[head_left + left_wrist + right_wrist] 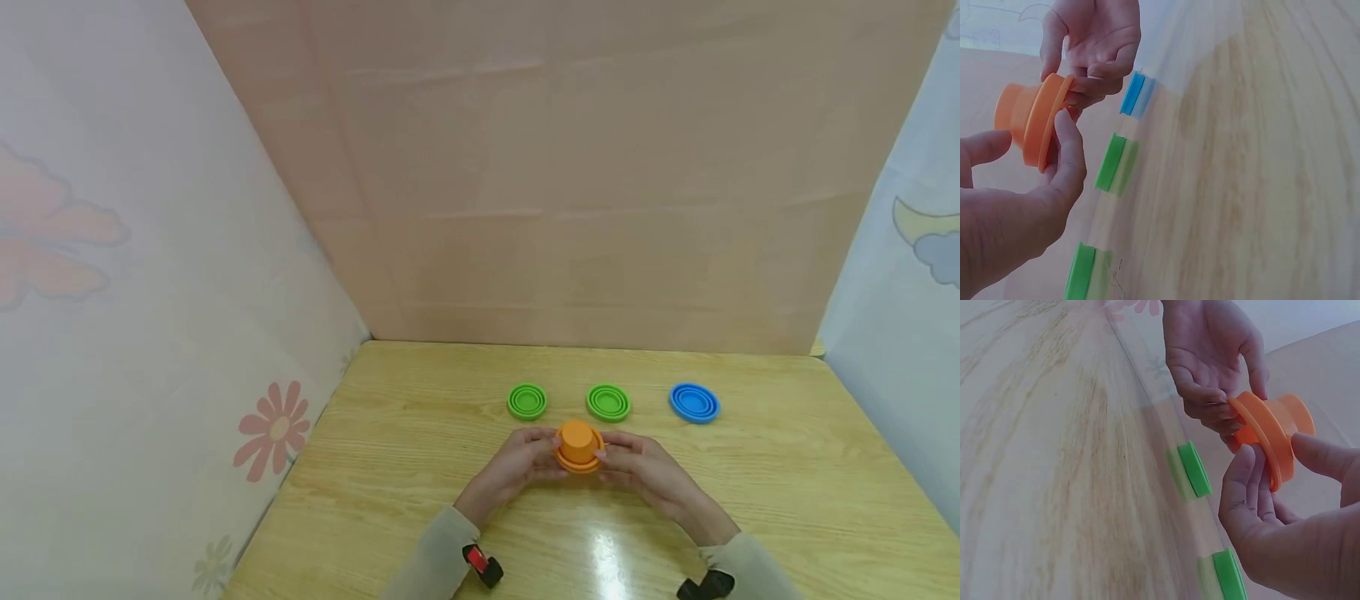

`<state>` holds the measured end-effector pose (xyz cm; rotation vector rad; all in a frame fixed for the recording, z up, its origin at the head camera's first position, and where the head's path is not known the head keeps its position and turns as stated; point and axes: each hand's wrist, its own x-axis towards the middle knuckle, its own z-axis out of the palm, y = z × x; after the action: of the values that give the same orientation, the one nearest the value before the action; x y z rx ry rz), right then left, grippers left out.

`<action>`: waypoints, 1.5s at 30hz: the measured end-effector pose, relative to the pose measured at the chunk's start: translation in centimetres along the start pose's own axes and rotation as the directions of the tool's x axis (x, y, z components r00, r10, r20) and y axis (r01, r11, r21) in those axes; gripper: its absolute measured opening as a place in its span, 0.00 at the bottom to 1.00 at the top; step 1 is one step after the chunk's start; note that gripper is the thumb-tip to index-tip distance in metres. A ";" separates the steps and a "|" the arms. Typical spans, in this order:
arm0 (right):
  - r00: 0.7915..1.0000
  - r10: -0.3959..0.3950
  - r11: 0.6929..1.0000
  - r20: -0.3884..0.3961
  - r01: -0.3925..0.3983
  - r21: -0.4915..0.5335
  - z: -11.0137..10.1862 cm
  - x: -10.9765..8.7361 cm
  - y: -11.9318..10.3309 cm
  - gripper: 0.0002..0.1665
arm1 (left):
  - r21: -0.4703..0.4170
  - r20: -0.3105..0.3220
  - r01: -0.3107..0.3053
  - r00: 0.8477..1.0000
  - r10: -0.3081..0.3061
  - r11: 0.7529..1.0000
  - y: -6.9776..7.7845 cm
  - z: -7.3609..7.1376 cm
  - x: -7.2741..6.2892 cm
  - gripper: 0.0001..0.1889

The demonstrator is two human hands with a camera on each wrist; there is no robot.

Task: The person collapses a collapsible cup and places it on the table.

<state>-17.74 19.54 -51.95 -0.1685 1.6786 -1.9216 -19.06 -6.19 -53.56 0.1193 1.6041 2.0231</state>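
An orange collapsible silicone cup is held above the table, its narrow base facing up and its wide ring below in the head view. My left hand grips it from the left, fingers curled at the rim and thumb on the side. From the opposite side my right hand holds the same rim, with its thumb against the wall in the right wrist view. Part of the cup is pushed out, and a step shows between its rings. The inside of the cup is mostly hidden by fingers.
Behind the hands, a row of flattened cups lies on the wooden table: a left green cup, another green cup and a blue cup. Cloth-like walls stand at the back and both sides.
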 end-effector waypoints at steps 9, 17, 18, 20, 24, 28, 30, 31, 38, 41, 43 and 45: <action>1.000 -0.005 0.998 -0.001 0.006 0.070 0.2 0.1 0.2 0.23 | -0.023 0.043 -0.012 0.999 0.013 1.000 0.0 -0.1 -0.3 0.20; 0.997 0.005 0.986 0.082 -0.019 0.167 0.4 0.2 0.6 0.17 | -0.009 0.060 -0.007 0.998 0.008 1.000 0.0 -0.2 -0.3 0.20; 0.996 0.010 0.984 0.084 -0.025 0.175 0.4 0.2 0.6 0.17 | -0.009 0.063 -0.007 0.998 0.007 1.000 0.0 -0.2 -0.3 0.20; 0.996 0.009 0.983 0.088 -0.026 0.184 0.4 0.2 0.7 0.17 | -0.011 0.064 -0.003 0.998 0.004 1.000 0.0 -0.2 -0.3 0.20; 0.998 -0.005 0.986 0.065 -0.005 0.168 0.3 0.3 0.8 0.15 | -0.003 0.067 -0.002 0.998 0.002 1.000 0.1 -0.2 -0.3 0.19; 1.000 -0.014 0.996 0.022 0.012 0.087 0.2 0.4 0.7 0.12 | 0.032 0.058 -0.001 0.998 -0.001 1.000 0.0 -0.2 -0.2 0.19; 1.000 -0.023 0.999 -0.002 0.023 0.022 0.3 0.4 0.6 0.11 | 0.054 0.038 0.002 0.999 -0.004 0.999 0.0 -0.1 -0.1 0.19; 0.999 -0.033 0.999 -0.015 0.033 -0.016 0.4 0.4 0.5 0.12 | 0.065 0.025 0.006 1.000 -0.007 0.998 -0.1 -0.1 0.0 0.19; 0.989 -0.086 0.978 -0.124 0.060 -0.200 1.1 0.3 0.3 0.22 | 0.128 -0.009 0.022 1.000 -0.021 0.992 -0.3 0.2 0.5 0.20; 0.985 -0.110 0.970 -0.133 0.078 -0.230 1.1 0.4 0.3 0.21 | 0.143 -0.006 0.029 1.000 -0.028 0.989 -0.2 0.3 0.5 0.20; 0.984 -0.136 0.964 -0.119 0.103 -0.245 1.1 0.4 0.4 0.21 | 0.153 -0.001 0.035 0.999 -0.036 0.988 -0.2 0.3 0.5 0.21; 0.982 -0.154 0.958 -0.105 0.123 -0.258 1.1 0.5 0.4 0.20 | 0.158 0.011 0.047 0.999 -0.049 0.986 -0.1 0.2 0.5 0.21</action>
<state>-17.52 18.33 -52.26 -0.2762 2.0413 -1.8449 -19.38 -5.76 -53.75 0.1518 1.7396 1.8538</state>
